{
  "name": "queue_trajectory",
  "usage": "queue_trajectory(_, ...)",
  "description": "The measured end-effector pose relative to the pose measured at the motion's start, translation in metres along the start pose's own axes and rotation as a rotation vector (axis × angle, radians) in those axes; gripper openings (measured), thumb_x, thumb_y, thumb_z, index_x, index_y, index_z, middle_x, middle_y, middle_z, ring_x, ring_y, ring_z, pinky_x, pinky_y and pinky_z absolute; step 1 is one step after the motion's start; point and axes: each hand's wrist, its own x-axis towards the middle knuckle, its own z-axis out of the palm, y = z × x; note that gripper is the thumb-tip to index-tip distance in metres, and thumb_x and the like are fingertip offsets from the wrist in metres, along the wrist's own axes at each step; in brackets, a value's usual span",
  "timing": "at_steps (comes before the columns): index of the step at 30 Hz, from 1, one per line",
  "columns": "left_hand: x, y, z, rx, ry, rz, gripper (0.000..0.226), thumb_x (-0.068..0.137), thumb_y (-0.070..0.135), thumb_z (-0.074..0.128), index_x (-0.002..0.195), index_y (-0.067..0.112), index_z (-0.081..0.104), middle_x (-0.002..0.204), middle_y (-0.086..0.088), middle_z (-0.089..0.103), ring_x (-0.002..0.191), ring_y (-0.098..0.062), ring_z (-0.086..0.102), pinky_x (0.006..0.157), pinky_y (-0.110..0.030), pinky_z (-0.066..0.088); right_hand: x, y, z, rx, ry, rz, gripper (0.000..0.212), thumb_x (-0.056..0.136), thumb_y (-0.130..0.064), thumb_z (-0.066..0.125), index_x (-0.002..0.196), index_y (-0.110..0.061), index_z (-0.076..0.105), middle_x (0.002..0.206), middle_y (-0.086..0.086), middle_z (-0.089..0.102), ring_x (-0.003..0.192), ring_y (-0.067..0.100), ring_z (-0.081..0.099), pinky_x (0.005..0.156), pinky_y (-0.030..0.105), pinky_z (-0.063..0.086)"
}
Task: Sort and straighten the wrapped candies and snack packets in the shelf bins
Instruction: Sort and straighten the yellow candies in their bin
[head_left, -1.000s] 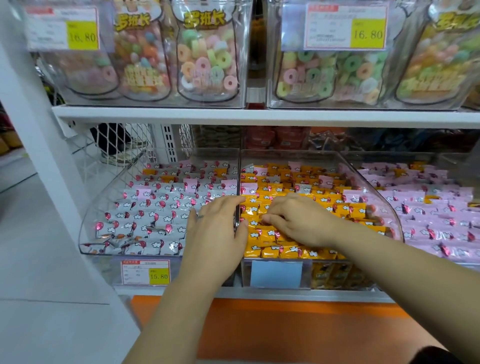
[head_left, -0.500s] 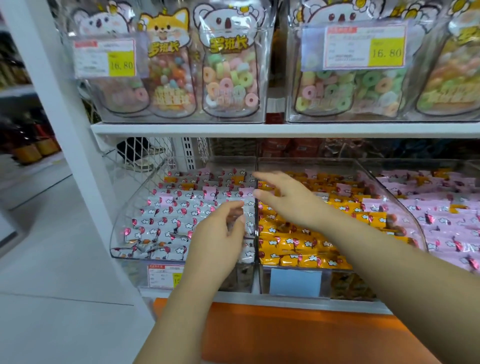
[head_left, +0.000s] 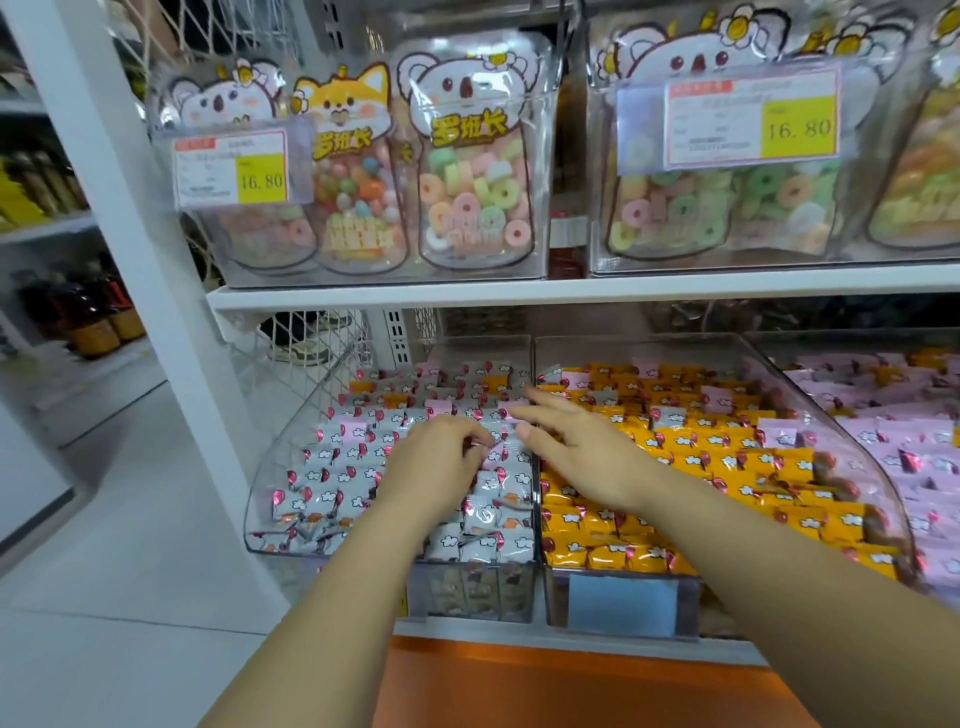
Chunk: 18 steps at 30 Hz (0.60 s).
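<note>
- While the left hand (head_left: 437, 467) sits curled over the grey candies (head_left: 337, 467) in the left clear bin (head_left: 283, 467), I honestly can't tell if it's pinching one.
- right hand (head_left: 587, 457) is flat, fingers spread, holding nothing, reaching across that bin's right wall.
- a few pink strays (head_left: 439, 406) are mixed in there.
- orange candies (head_left: 701, 447) fill the bin just right of it.
- koala gummy pouches (head_left: 470, 171) stand on the shelf above it.

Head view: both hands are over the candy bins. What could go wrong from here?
The right hand reaches across the divider; its forearm could sweep orange candies out of line. The left hand, curled among loose grey candies, could knock some over the low front lip.
</note>
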Motion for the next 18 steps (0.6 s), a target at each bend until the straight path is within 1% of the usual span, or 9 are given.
queue_trajectory(1,0.003,0.000,-0.001,0.003,-0.012,0.019,0.012,0.094,0.023,0.054,0.094,0.028,0.065,0.094,0.009,0.064,0.092,-0.015,0.058,0.081,-0.035,0.050,0.000,0.000,0.000,0.004,0.002,0.001,0.044,0.099,-0.042,0.033,0.142,-0.032,0.038,0.156,-0.010,0.017,0.142,0.011,0.017,0.109,0.025,0.015)
queue_trajectory(3,0.006,-0.002,0.000,-0.027,-0.016,0.049,0.017,0.095,0.018,0.051,0.080,0.025,0.056,0.083,0.006,0.061,0.080,-0.018,0.058,0.074,-0.037,0.050,0.001,0.000,0.000,0.014,0.000,0.002,0.044,0.099,-0.042,0.033,0.142,-0.032,0.038,0.156,-0.010,0.017,0.142,0.011,0.017,0.110,0.025,0.015)
queue_trajectory(4,0.007,-0.003,0.000,-0.045,-0.004,0.063,0.019,0.095,0.017,0.049,0.078,0.024,0.053,0.080,0.004,0.059,0.077,-0.018,0.056,0.071,-0.037,0.050,0.001,0.001,0.000,0.019,-0.004,0.003,0.044,0.099,-0.042,0.034,0.141,-0.032,0.038,0.156,-0.010,0.017,0.142,0.011,0.017,0.110,0.025,0.015)
queue_trajectory(6,0.007,-0.001,-0.001,-0.090,0.058,0.083,0.018,0.098,0.018,0.045,0.080,0.022,0.049,0.080,0.003,0.056,0.076,-0.017,0.053,0.068,-0.034,0.046,0.000,0.001,0.000,0.017,-0.009,0.000,0.044,0.099,-0.042,0.034,0.141,-0.032,0.038,0.156,-0.009,0.017,0.142,0.011,0.017,0.110,0.025,0.015)
queue_trajectory(7,0.006,0.001,-0.003,-0.126,0.106,0.089,0.017,0.098,0.018,0.043,0.083,0.021,0.049,0.081,0.004,0.055,0.076,-0.015,0.051,0.066,-0.028,0.043,0.001,0.001,0.000,0.013,-0.009,-0.002,0.044,0.099,-0.042,0.034,0.141,-0.032,0.038,0.156,-0.009,0.017,0.142,0.011,0.017,0.109,0.024,0.015)
queue_trajectory(9,0.002,0.006,-0.005,-0.188,0.225,0.113,0.014,0.099,0.018,0.042,0.088,0.019,0.051,0.086,0.006,0.053,0.078,-0.009,0.048,0.065,-0.011,0.036,0.001,0.002,0.000,0.004,-0.006,-0.006,0.044,0.099,-0.042,0.034,0.141,-0.032,0.038,0.156,-0.009,0.017,0.142,0.011,0.017,0.109,0.025,0.016)
queue_trajectory(12,-0.008,0.010,-0.006,-0.230,0.433,0.173,0.015,0.099,0.015,0.043,0.095,0.015,0.057,0.093,0.007,0.052,0.082,0.000,0.043,0.072,-0.002,0.033,0.000,0.002,0.000,0.002,-0.003,-0.011,0.043,0.099,-0.042,0.034,0.141,-0.033,0.038,0.156,-0.009,0.017,0.141,0.011,0.018,0.109,0.025,0.017)
queue_trajectory(16,-0.017,0.013,-0.004,-0.289,0.563,0.227,0.016,0.098,0.011,0.044,0.100,0.010,0.060,0.097,0.006,0.053,0.087,0.005,0.044,0.078,-0.001,0.033,0.000,0.001,-0.001,0.002,-0.007,-0.008,0.044,0.099,-0.042,0.034,0.141,-0.032,0.039,0.156,-0.009,0.018,0.141,0.012,0.019,0.109,0.026,0.018)
queue_trajectory(18,-0.022,0.016,-0.005,-0.336,0.669,0.254,0.017,0.097,0.008,0.044,0.100,0.009,0.061,0.099,0.004,0.056,0.090,0.006,0.046,0.082,-0.002,0.033,0.000,-0.001,-0.001,-0.011,-0.008,-0.007,0.043,0.099,-0.042,0.034,0.140,-0.032,0.040,0.156,-0.008,0.018,0.141,0.012,0.020,0.110,0.027,0.019)
